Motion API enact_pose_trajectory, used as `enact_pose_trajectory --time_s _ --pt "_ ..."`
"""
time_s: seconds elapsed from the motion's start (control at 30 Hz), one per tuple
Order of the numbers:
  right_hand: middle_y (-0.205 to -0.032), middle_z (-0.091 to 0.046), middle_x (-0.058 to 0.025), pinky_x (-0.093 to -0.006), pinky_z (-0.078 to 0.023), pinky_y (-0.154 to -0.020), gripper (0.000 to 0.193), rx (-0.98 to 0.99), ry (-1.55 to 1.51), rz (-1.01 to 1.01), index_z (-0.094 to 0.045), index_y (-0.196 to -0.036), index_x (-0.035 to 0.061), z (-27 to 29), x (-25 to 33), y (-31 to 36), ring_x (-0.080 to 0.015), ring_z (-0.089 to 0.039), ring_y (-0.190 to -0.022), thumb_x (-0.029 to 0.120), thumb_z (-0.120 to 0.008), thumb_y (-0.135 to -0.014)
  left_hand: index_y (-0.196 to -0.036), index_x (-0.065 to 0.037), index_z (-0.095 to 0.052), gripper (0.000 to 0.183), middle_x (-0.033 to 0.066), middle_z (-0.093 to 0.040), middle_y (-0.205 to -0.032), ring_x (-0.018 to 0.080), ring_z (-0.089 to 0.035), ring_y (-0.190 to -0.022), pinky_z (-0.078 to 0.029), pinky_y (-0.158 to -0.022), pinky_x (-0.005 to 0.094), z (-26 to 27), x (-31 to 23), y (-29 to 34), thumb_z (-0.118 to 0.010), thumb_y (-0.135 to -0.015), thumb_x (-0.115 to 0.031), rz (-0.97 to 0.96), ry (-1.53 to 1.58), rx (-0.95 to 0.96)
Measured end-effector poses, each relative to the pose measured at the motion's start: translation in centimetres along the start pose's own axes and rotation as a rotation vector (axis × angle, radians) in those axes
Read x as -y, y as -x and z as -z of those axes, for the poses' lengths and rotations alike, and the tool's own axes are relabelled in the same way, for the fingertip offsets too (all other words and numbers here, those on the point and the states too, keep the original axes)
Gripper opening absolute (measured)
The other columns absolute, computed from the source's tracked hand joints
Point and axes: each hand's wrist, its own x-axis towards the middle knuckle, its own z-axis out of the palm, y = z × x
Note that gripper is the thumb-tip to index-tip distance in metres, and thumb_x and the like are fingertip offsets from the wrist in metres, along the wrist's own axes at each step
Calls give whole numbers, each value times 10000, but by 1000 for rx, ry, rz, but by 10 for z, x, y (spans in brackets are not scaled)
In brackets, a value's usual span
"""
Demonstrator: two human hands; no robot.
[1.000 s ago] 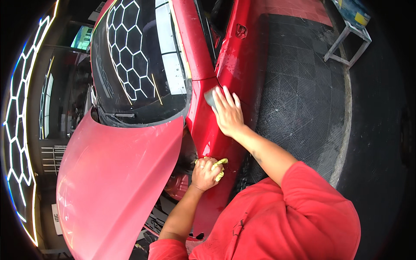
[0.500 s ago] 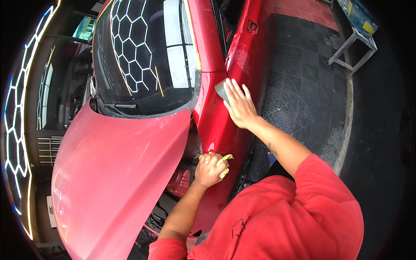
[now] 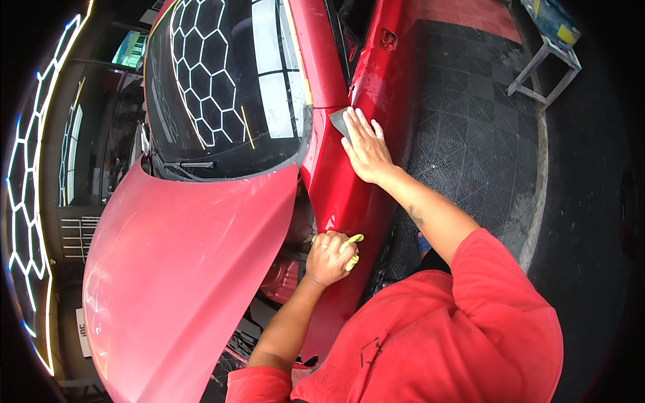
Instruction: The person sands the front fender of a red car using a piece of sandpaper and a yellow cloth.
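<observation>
Across the middle of our view, nose toward seven o'clock, stood the red car [image 3: 272, 201], with black floor tiles [image 3: 470, 148] spreading at two o'clock. Its dull hood [image 3: 178, 265] filled eight o'clock, and the dark windshield [image 3: 235, 74] curved away at eleven, full of hexagonal light reflections. Glossier than the hood, the front fender [image 3: 344, 191] ran through the centre up to the seam at the foot of the windshield pillar [image 3: 322, 80], near twelve.

At one o'clock lay our right hand [image 3: 367, 151], its fingers long and slightly parted, pressing flat rather than gripping. At six our left hand [image 3: 329, 258] rested on the fender's edge, fingers curled tight around a bunched yellow-green cloth [image 3: 353, 260].

Smallest was the dark grey pad [image 3: 340, 122], just past twelve, pinned between right fingers and paint; we could not tell its material. Half a second earlier it sat lower; it had since slid up close to the seam, while the left hand barely shifted. We judged that the stroke had nearly reached the fender's upper end.
</observation>
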Motion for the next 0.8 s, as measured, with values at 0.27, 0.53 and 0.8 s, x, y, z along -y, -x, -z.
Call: enact_pose_trajectory --time_s 0.27,0.53,0.8 --pt "-1826 -235 -190 -599 -178 -1350 701 58 40 -113 -247 -1738 10 10 36 -5 -348 -207 -1697 392 -414 -1174 -1046 -183 -695 371 43 -663 -1129 285 -643 -1040 -491 -877 461 -3 -1 6 -848 -708 -177 18 6 5" --pt "-1821 -245 -196 -603 -190 -1348 709 70 33 -115 -260 -1726 -12 15 53 0 -363 -191 -1700 413 -402 -1177 -1048 -187 -695 373 39 -660 -1124 277 -643 -1034 -492 -882 457 -3 -1 6 -848 -708 -184 3 -1 -15" --pt "-1820 -244 -198 -622 -194 -1340 700 51 18 -122 -240 -1733 -4 10 50 -5 -378 -182 -1700 386 -407 -1176 -1049 -184 -695 363 41 -660 -1127 279 -645 -1045 -493 -892 459 -4 1 8 -841 -716 -176 -3 -13 -9"
